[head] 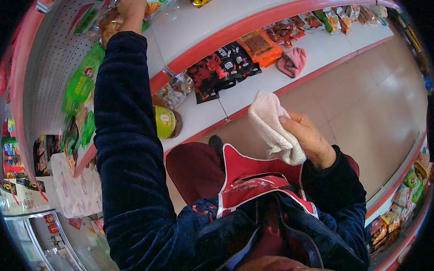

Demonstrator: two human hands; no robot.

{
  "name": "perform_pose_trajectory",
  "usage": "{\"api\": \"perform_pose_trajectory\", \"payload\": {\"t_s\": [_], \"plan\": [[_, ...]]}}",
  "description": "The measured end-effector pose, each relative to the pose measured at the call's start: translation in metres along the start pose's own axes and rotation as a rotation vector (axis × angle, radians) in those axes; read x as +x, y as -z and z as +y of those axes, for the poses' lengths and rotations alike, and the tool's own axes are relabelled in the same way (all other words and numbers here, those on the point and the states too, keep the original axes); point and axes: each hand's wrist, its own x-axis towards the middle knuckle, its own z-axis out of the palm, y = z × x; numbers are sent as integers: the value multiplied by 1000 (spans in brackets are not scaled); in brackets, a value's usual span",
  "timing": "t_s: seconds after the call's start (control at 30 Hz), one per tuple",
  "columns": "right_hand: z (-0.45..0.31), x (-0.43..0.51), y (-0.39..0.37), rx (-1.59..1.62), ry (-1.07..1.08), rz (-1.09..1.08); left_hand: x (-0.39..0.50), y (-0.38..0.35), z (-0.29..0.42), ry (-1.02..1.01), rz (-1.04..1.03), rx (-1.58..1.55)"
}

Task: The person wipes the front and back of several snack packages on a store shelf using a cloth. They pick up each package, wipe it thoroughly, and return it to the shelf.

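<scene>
My right hand [308, 137] grips a folded white terry cloth [272, 128] in front of my red apron [254, 180]. At the top left, my left hand [132, 11] reaches over the upper shelf [213, 21] among clear-wrapped snack packs [109, 26]. Its fingers are partly cut off by the picture's edge, so whether it holds a pack cannot be made out. Another pack with a green and white label [158, 3] lies just right of that hand. A crumpled pink cloth [293, 62] rests near the front edge of the lower shelf [244, 93].
Black and red snack bags [222, 69], an orange packet [258, 46] and a jar with a yellow-green label [166, 122] stand along the lower shelf. Green bags [82, 79] hang by the perforated panel [46, 80]. Behind me on the right runs another stocked shelf [388, 219].
</scene>
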Motion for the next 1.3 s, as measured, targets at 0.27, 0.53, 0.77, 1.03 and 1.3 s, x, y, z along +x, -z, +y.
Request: {"api": "perform_pose_trajectory", "payload": {"t_s": [0.27, 0.53, 0.77, 1.03, 1.3], "plan": [[-5, -6, 3, -100, 109, 77, -60, 86, 42, -260, 79, -629], [-25, -12, 37, 217, 468, 236, -288, 192, 61, -705, -156, -804], [12, -1, 38, -72, 236, 128, -410, 205, -133, 64, -357, -1088], [38, 22, 47, 1, 113, 273, -825, 145, -317, 1143, -1238, -473], [34, 45, 55, -191, -10, 366, -921, 169, -224, 1110, -1583, -571]]}}
